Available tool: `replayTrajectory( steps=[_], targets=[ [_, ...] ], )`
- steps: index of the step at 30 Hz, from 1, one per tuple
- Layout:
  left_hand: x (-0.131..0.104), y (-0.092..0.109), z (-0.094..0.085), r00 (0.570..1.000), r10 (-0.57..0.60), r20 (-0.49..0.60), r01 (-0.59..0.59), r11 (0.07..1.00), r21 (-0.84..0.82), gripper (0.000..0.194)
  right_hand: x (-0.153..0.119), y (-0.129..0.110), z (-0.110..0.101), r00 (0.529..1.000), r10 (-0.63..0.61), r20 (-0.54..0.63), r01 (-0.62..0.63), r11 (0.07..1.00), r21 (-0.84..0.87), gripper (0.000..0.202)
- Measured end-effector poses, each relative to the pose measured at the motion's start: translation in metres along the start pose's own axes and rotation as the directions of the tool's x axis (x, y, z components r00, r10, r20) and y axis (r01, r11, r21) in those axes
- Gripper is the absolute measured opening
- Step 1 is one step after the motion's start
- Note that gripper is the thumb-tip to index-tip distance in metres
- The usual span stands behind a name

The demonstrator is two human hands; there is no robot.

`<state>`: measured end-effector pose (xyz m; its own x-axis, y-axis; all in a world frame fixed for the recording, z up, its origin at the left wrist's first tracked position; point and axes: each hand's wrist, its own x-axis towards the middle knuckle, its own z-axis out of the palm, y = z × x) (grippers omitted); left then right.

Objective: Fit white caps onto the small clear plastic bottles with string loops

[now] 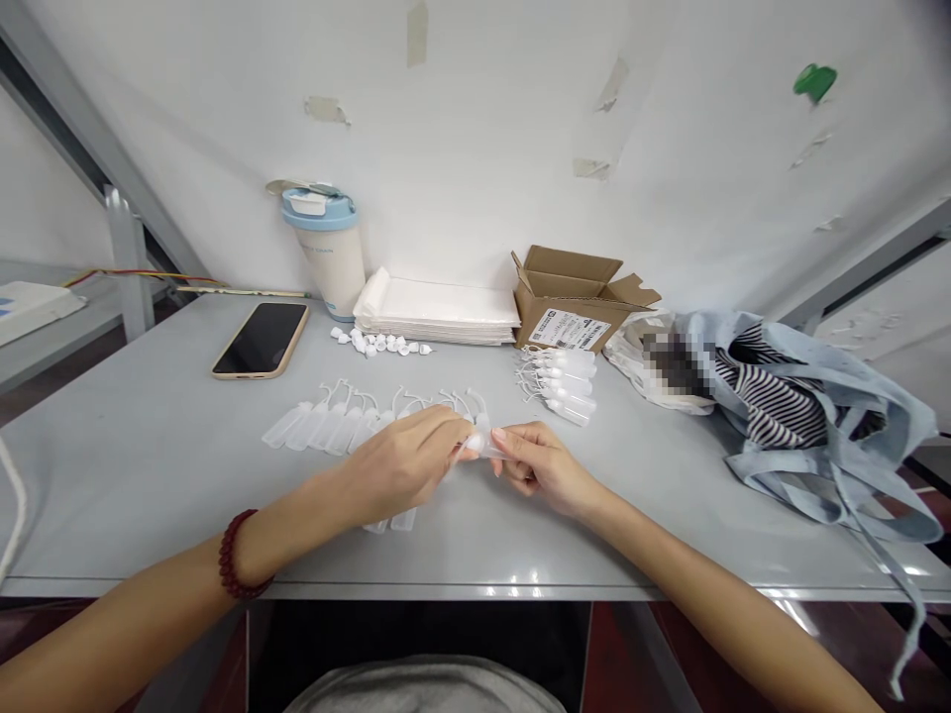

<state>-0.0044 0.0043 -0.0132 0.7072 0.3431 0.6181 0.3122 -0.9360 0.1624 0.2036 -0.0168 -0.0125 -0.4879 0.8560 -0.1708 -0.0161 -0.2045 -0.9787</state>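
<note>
My left hand (408,456), with a dark red bead bracelet on its wrist, pinches the white cap end of a small translucent bottle (486,444). The bottle's body is between the thumb and fingers of my right hand (539,463). Beyond and left of my hands, several translucent bottles (342,431) with white string loops lie in a row. Two more bottles (403,520) show partly below my left hand. At the right lies a pile of several looped bottles (569,381). Loose white caps (382,344) are scattered near the back.
A phone (262,340) and a lidded cup (331,253) are at the back left. White envelopes (438,309) are stacked beside an open cardboard box (569,312). A light blue bag (832,406) lies at the right on the grey table (631,555).
</note>
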Motion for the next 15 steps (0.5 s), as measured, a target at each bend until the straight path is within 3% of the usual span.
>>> replayTrajectory(
  steps=[3, 7, 11, 15],
  targets=[
    [0.0046, 0.0014, -0.0023, 0.986, -0.167, 0.013, 0.166, 0.970, -0.177, 0.009, -0.0006, 0.0000, 0.0010, 0.996, -0.057, -0.062, 0.049, 0.991, -0.122, 0.045],
    [0.0070, 0.0017, -0.0042, 0.965, -0.249, 0.081, 0.261, 0.941, -0.214, 0.013, -0.0020, -0.0014, 0.0033, 0.984, -0.133, -0.118, 0.092, 0.950, -0.298, 0.045],
    [0.0054, 0.0021, -0.0046, 0.956, -0.253, 0.149, 0.282, 0.933, -0.223, 0.016, -0.0037, -0.0039, 0.0054, 0.980, -0.173, -0.101, 0.121, 0.912, -0.391, 0.045],
    [0.0039, 0.0035, -0.0018, 0.971, -0.225, 0.084, 0.238, 0.949, -0.208, 0.018, -0.0042, -0.0043, 0.0031, 0.986, -0.146, -0.077, 0.107, 0.919, -0.379, 0.045]
  ],
)
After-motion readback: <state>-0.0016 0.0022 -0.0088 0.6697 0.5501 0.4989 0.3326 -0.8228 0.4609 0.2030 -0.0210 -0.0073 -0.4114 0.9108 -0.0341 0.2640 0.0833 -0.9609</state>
